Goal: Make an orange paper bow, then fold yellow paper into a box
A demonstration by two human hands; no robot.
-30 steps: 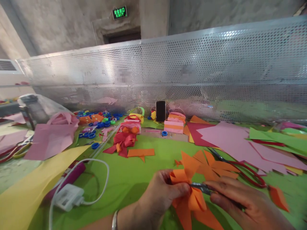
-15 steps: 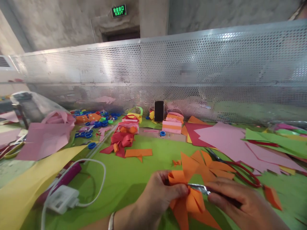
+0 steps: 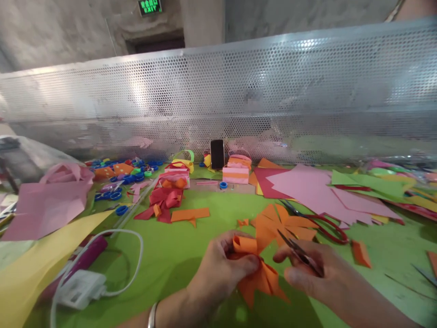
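In the lower middle, my left hand [image 3: 227,269] pinches a folded orange paper bow [image 3: 247,246] between thumb and fingers. The bow has a curled loop on top and pointed tails hanging below. My right hand [image 3: 314,269] is closed on a slim, pointed metal tool [image 3: 297,248] with two dark tips; I cannot tell whether it is scissors or tweezers. Its tips point up and left, apart from the bow. Just behind the hands lies a flower-like orange paper cutout [image 3: 273,223], and red-handled scissors [image 3: 324,225] rest beside it.
A white charger [image 3: 82,289] with its cable lies at left near yellow paper [image 3: 51,255]. Small paper bags [image 3: 235,175], red paper bows [image 3: 167,200] and a phone [image 3: 217,155] stand behind. Pink sheets [image 3: 303,187] spread at right, before a perforated metal screen [image 3: 205,100].
The metal tool has come out of the orange bow, and my right hand has drawn back with it, tips now turned upward. My left hand keeps the bow. The view has shifted slightly right.
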